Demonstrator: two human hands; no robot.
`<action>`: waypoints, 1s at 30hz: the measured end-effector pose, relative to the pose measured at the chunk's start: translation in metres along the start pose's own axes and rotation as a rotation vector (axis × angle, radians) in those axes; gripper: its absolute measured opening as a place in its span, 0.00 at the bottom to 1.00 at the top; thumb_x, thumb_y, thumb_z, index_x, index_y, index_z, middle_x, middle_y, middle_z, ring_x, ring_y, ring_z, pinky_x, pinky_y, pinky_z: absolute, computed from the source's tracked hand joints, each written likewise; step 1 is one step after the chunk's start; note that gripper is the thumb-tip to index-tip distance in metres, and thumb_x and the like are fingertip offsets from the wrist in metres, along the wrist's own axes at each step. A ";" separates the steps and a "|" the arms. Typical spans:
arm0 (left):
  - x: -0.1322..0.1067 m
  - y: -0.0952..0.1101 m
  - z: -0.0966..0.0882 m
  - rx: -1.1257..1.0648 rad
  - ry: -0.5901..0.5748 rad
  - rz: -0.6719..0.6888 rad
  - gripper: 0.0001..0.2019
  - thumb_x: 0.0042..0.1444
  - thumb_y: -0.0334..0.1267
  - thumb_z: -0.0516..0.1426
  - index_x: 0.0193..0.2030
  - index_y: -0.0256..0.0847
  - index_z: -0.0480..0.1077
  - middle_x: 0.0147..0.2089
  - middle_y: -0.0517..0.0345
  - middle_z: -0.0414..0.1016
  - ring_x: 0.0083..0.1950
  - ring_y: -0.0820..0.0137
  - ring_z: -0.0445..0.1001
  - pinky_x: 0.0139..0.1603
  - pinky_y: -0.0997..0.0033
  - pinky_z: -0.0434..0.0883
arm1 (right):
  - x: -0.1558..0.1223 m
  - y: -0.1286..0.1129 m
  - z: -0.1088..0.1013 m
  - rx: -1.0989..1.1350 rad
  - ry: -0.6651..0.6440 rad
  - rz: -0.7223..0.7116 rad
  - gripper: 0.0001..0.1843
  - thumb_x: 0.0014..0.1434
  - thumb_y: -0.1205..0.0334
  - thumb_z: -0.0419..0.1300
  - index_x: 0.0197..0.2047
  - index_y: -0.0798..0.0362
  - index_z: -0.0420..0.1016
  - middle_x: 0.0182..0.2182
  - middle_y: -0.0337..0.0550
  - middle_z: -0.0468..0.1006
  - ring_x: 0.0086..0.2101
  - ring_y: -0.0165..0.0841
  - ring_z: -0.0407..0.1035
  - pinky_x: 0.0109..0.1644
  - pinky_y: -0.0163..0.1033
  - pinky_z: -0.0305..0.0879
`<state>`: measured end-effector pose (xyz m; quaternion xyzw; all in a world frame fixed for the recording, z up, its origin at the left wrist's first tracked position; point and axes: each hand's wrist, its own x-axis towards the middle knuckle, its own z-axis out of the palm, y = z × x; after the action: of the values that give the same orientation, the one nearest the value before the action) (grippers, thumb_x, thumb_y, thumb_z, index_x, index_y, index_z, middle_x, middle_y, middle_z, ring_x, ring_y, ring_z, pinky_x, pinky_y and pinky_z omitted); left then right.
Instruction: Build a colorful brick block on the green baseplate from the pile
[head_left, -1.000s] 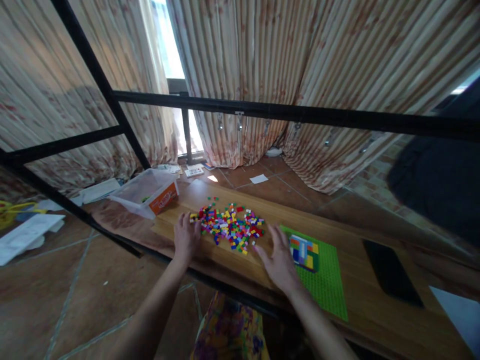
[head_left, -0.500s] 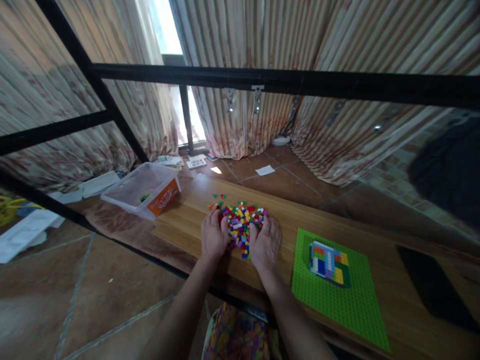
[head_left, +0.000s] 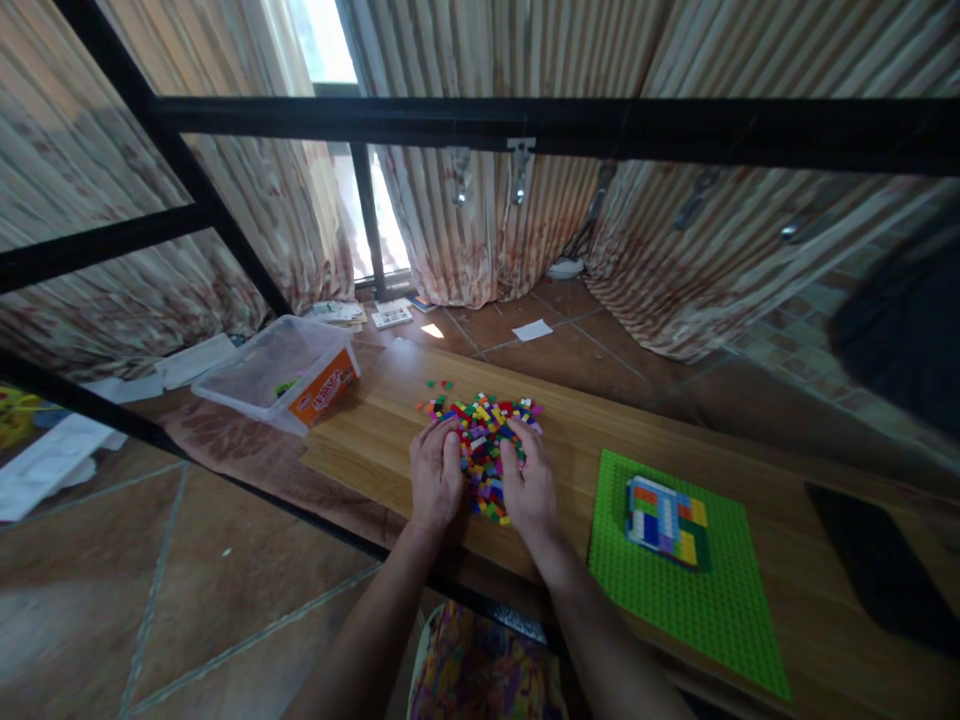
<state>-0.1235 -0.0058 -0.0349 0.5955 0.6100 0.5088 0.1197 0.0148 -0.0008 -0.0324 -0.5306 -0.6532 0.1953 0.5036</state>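
Bricks [head_left: 484, 460] lay heaped on the table [head_left: 577, 430], flanked by the left hand [head_left: 436, 478] at eight o'clock and the right hand [head_left: 531, 488] at four, both loosely curved, thumbs apart from the fingers. Bare wood extended toward nine o'clock; a narrower strip separated the right hand from the green board [head_left: 675, 610] at four. The heap's lowest bricks sat near the six o'clock edge. Bricks beneath either palm could not be seen. Toward three, a dark slab [head_left: 885, 560] was hard to identify.
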 end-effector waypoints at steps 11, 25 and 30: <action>-0.028 -0.016 -0.059 0.266 -0.269 0.037 0.34 0.54 0.52 0.59 0.65 0.41 0.58 0.68 0.43 0.56 0.69 0.53 0.54 0.66 0.47 0.57 | -0.068 0.007 -0.059 -0.510 -0.280 -0.036 0.52 0.49 0.41 0.63 0.69 0.53 0.46 0.67 0.56 0.50 0.66 0.53 0.43 0.65 0.64 0.44; -0.029 -0.017 -0.049 0.546 -0.345 0.070 0.46 0.48 0.60 0.59 0.69 0.40 0.50 0.68 0.38 0.56 0.69 0.49 0.52 0.65 0.42 0.50 | -0.035 0.024 -0.042 -0.652 -0.305 -0.044 0.50 0.51 0.34 0.57 0.68 0.56 0.51 0.66 0.59 0.54 0.66 0.53 0.42 0.64 0.64 0.41; -0.025 -0.012 -0.038 0.566 -0.289 0.090 0.46 0.47 0.62 0.59 0.68 0.38 0.53 0.67 0.35 0.58 0.68 0.46 0.54 0.64 0.41 0.51 | -0.023 0.029 -0.044 -0.595 -0.175 -0.055 0.42 0.56 0.37 0.55 0.65 0.56 0.57 0.62 0.60 0.61 0.63 0.52 0.49 0.62 0.63 0.47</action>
<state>-0.1530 -0.0425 -0.0388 0.6977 0.6770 0.2338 0.0118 0.0663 -0.0232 -0.0476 -0.6180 -0.7366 0.0267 0.2733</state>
